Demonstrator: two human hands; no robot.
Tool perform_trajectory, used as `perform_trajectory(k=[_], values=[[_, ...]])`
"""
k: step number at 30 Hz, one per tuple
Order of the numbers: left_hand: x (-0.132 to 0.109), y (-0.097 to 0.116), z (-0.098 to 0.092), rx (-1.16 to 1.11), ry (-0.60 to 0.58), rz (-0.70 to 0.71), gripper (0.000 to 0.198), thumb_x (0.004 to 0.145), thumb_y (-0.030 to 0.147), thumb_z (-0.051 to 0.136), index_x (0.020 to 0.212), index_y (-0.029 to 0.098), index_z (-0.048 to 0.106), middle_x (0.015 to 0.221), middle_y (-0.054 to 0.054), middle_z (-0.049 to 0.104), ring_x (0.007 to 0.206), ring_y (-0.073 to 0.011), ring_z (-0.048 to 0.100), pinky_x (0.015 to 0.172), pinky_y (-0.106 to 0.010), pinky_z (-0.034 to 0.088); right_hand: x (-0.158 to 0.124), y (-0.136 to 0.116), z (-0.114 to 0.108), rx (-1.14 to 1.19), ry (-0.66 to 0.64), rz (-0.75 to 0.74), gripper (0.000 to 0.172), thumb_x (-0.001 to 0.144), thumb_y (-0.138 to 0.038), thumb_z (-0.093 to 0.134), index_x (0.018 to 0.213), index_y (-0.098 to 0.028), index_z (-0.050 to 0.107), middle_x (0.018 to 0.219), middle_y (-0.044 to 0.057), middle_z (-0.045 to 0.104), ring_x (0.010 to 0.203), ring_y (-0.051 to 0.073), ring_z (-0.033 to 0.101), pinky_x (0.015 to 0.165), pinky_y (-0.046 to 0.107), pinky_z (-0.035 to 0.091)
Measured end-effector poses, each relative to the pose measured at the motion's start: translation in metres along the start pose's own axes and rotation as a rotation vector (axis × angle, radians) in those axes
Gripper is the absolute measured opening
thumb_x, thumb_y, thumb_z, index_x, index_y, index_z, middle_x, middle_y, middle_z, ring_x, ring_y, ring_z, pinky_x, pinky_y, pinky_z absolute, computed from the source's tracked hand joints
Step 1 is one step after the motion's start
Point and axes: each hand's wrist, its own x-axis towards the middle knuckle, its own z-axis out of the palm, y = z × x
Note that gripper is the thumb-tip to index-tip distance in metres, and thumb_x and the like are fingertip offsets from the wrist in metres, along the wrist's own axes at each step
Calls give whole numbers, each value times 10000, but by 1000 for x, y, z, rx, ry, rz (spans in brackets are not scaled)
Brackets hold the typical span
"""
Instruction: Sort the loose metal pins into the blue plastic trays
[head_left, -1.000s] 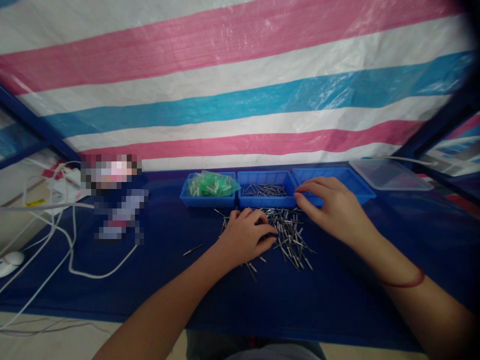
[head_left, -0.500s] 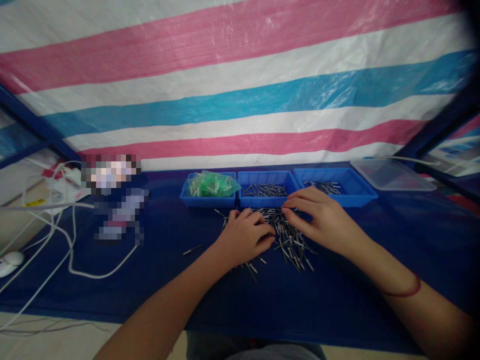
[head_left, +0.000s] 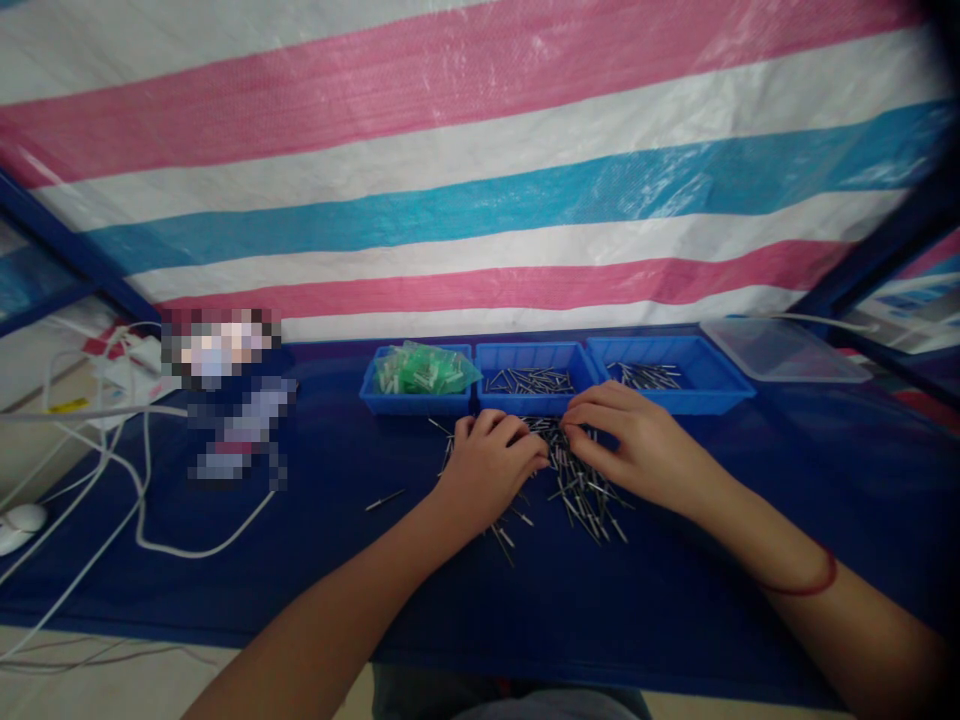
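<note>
A loose pile of thin metal blind rivets [head_left: 589, 490] lies on the dark blue table. My left hand [head_left: 487, 465] rests over the pile's left part, fingers curled and thumb drawn in against them; whatever they hold is hidden. At the pile's upper right, my right hand [head_left: 634, 440] has its thumb and forefinger tips brought together over the rivets, and what sits between them is too small to make out. Behind the pile, a middle blue bin [head_left: 529, 405] and a right blue bin [head_left: 716, 390] contain more rivets.
The left blue bin [head_left: 416, 404] holds a green plastic bag [head_left: 431, 370] with small parts. One rivet [head_left: 385, 499] lies apart on the left. White cables [head_left: 146, 480] run over the table's left side. A clear plastic lid [head_left: 784, 350] lies at the back right.
My left hand's thumb has drawn in toward its fingers, and the hand has shifted slightly. My right hand has dipped a little, its thumb and forefinger tips closer together.
</note>
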Motion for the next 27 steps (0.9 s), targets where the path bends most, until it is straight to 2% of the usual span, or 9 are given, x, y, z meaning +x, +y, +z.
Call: perform_trajectory(k=[6,12,16,22,27], values=[[4,-4,-4,-294,109,-95,196,919,357,497,920,215,632,949,-9,681,923,-175,554,821,-319,375,0,-9,1,185,-15,16,141,859,-189,515,928,-212,636,898,61,671,855,198,605,765,361,489],[6,-4,-2,-498,185,-182,187,890,350,535,885,196,640,857,-10,685,808,-158,597,766,-284,435,1,-14,-1,365,-14,98,121,869,-250,530,919,-218,635,837,38,664,761,160,605,683,300,491],[6,-2,-3,-525,178,-185,186,890,339,532,889,190,644,868,-17,690,821,-160,609,771,-285,446,0,-15,0,388,0,138,104,863,-253,544,887,-213,637,815,29,654,719,146,588,653,285,474],[6,-1,-3,-480,182,-70,184,892,313,533,949,189,658,979,-51,691,952,-186,591,877,-330,433,-1,-13,1,365,33,206,133,869,-291,541,859,-210,647,780,33,655,666,148,573,574,279,441],[6,-3,-2,-464,154,-27,172,891,313,545,916,189,662,969,-47,691,942,-181,585,875,-325,424,-1,-15,4,392,58,235,140,861,-314,561,835,-205,645,760,31,647,640,142,556,558,279,423]])
